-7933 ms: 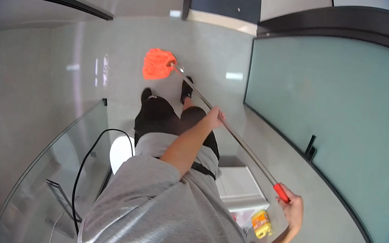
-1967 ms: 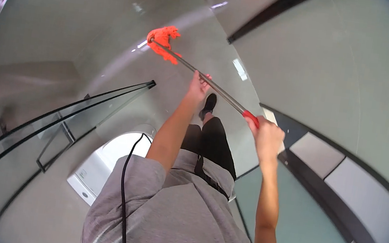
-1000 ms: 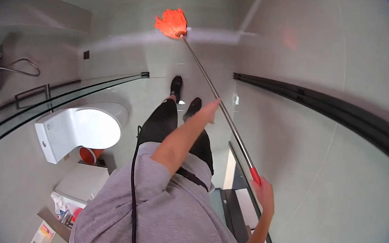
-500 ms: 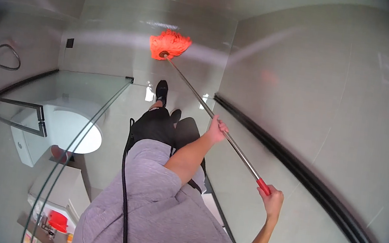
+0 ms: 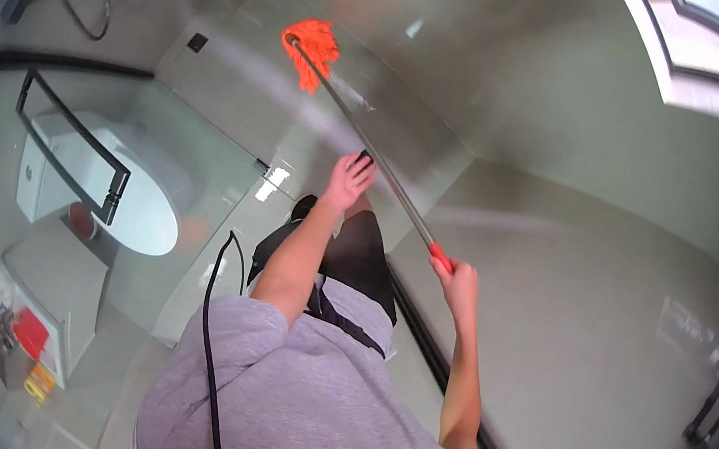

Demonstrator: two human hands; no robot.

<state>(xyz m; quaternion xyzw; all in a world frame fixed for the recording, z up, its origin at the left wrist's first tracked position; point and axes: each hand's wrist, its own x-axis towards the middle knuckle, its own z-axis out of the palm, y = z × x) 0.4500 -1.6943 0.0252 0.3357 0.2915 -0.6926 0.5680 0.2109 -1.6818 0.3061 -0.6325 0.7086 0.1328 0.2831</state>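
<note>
A mop with an orange, stringy head [image 5: 315, 44] reaches out in front of me over the shiny grey tiles. Its metal pole [image 5: 390, 174] slants back toward my right side and ends in a red grip [image 5: 440, 256]. My right hand [image 5: 459, 286] is wrapped round this grip. Beside the middle of the pole is my left hand [image 5: 350, 181], its fingers stretched out and not closed round the pole. A dark shoe tip shows just behind those fingers.
On the left, a glass panel with a black handle [image 5: 118, 191] stands in front of a white toilet [image 5: 137, 207]. Farther left hang a shower hose [image 5: 98, 22] and a sink with a red item [image 5: 30, 333]. A black floor track [image 5: 419, 325] runs along my right; a window [image 5: 706, 44] is at upper right.
The view has turned to the right, bringing the window in. My left hand has let go of the pole and opened beside it. My right hand keeps the red grip.
</note>
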